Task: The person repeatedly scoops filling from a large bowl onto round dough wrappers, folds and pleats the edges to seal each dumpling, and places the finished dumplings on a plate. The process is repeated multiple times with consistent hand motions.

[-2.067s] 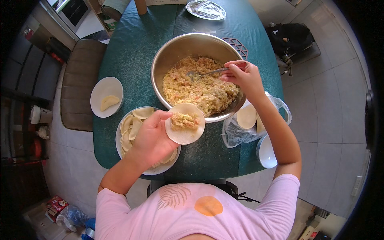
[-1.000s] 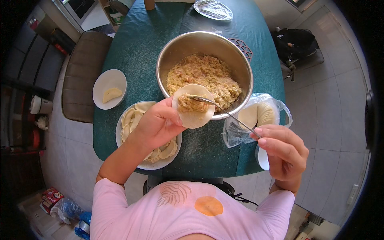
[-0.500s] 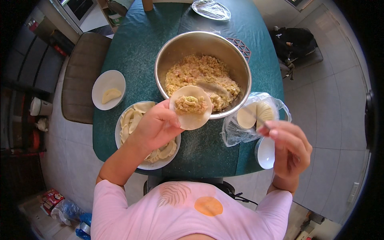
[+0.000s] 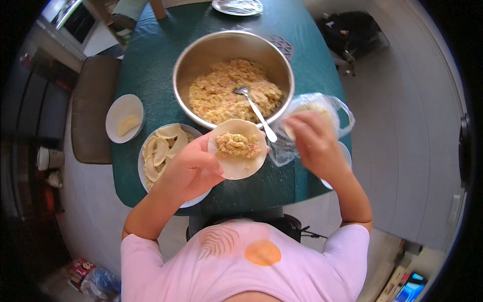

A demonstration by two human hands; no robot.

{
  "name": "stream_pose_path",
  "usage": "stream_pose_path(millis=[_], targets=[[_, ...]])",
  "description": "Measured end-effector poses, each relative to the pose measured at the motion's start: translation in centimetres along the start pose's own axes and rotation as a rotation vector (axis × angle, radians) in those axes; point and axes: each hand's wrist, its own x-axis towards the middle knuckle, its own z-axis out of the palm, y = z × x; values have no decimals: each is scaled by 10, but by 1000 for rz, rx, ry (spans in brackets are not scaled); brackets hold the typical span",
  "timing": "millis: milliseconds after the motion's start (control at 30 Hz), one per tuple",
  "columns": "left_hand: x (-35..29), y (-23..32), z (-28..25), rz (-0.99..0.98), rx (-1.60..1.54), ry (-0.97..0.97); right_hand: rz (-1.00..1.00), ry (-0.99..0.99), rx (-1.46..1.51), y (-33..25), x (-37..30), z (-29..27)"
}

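Observation:
A round dumpling wrapper (image 4: 241, 168) lies across the fingers of my left hand (image 4: 193, 166), its thumb on the near edge. On the wrapper sits a mound of minced filling (image 4: 237, 145). Behind it stands a large steel bowl (image 4: 181, 83) of the same filling (image 4: 221, 83). A metal spoon (image 4: 259, 113) leans in that bowl, its handle over the near right rim. My right hand (image 4: 318, 147) is apart from the spoon, over the clear plastic bag (image 4: 344, 113) of wrappers. Its fingers are bent and blurred, and I cannot see whether they hold anything.
Folded dumplings (image 4: 160, 151) fill a white plate (image 4: 142, 173) beside my left forearm. Farther left, a white bowl (image 4: 113, 118) holds one pale folded piece (image 4: 129, 125). Another white bowl (image 4: 346, 151) is partly hidden by my right forearm. A covered plate (image 4: 236, 6) stands at the far edge.
My right hand has let go of the spoon, which now rests in the steel bowl, and has moved left over the bag. The filled wrapper stays in my left hand. The view has shifted slightly.

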Motion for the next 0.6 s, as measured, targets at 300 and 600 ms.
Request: stream_pose_path(millis=[300,600], targets=[[10,-46,36,-139,74,-88,602,-440,-269,28,-126,-20],[33,-85,61,-257,50,-120,549,-365,-152,38,-150,-30]])
